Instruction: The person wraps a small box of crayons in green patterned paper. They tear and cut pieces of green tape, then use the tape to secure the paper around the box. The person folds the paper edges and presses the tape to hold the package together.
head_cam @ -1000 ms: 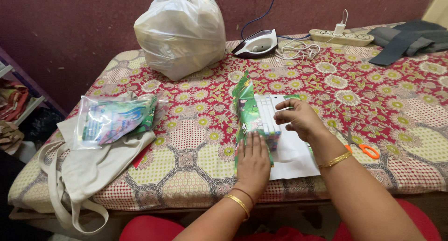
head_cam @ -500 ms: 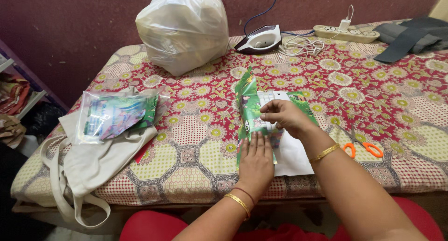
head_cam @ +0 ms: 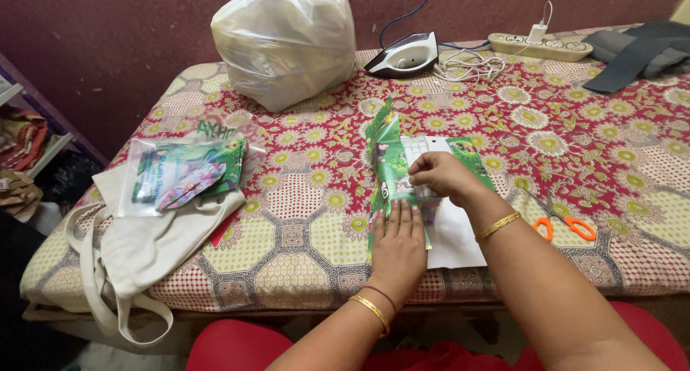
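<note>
The right hand [head_cam: 440, 175] had slid leftward, fingers pinching the green printed wrapping paper [head_cam: 388, 171] over the white ribbed box [head_cam: 418, 150]; the left hand [head_cam: 397, 242] stayed flat, fingers together, pinning the sheet for the fold.

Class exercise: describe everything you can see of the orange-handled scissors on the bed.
The orange-handled scissors lie flat on the patterned red and cream bedcover, to the right of the person's right forearm. Two orange loop handles point right and toward the near edge; the thin, dark blades look closed and point up-left. Nothing touches them but the cover.

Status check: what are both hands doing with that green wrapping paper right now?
Left hand flat, pressing green wrapping paper down. Right hand pinching the paper against the white box. Scissors lie apart, right.
</note>
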